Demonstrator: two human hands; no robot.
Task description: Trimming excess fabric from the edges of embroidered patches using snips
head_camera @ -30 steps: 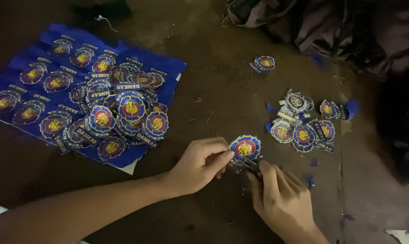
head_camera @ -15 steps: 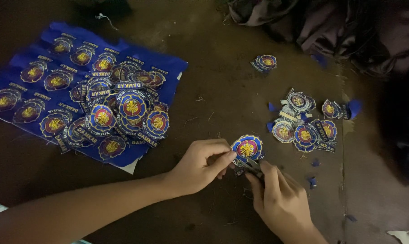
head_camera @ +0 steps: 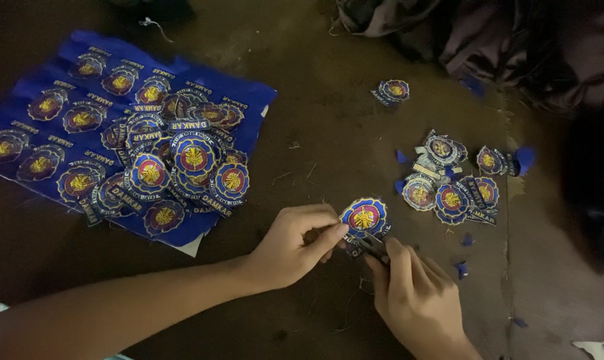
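Our left hand (head_camera: 290, 248) pinching a round patch (head_camera: 364, 217) over the floor (head_camera: 328, 120), our right hand (head_camera: 415, 300) gripping small scissors (head_camera: 372, 245) at its lower edge, cut patches (head_camera: 452, 180) right, blue sheet (head_camera: 122, 140) left.

A sheet of uncut embroidered patches (head_camera: 82, 127) lies at the far left of the floor (head_camera: 328, 133), with a heap of loose patches (head_camera: 182, 167) on its right part. A pile of trimmed patches (head_camera: 452, 180) lies to the right, a single patch (head_camera: 392, 92) farther away. Near the middle, the left hand (head_camera: 292, 247) and right hand (head_camera: 415, 300) meet at one patch (head_camera: 363, 217). Bunched cloth (head_camera: 462, 40) lies far right.
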